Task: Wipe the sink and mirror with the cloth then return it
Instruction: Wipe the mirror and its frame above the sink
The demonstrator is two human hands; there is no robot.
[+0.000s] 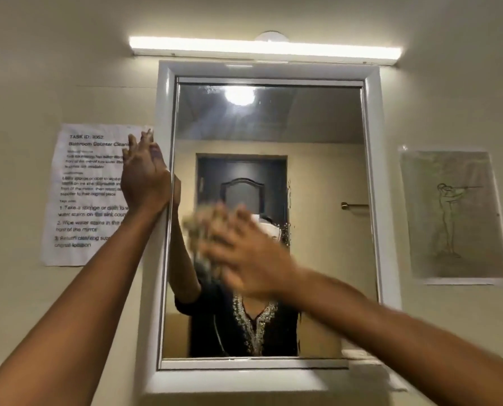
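Observation:
A white-framed mirror (317,136) hangs on the wall straight ahead. My right hand (244,253) is blurred by motion and presses a pale, greenish cloth (199,227) flat against the glass near the middle left. Water drops show on the glass just right of the cloth. My left hand (144,174) rests flat with fingers spread against the mirror's left frame edge and holds nothing. The sink is out of view below.
A lit tube lamp (262,48) sits above the mirror. A printed task sheet (80,194) is taped to the wall on the left, a line drawing (455,215) on the right. A person's dark top and a dark door are reflected.

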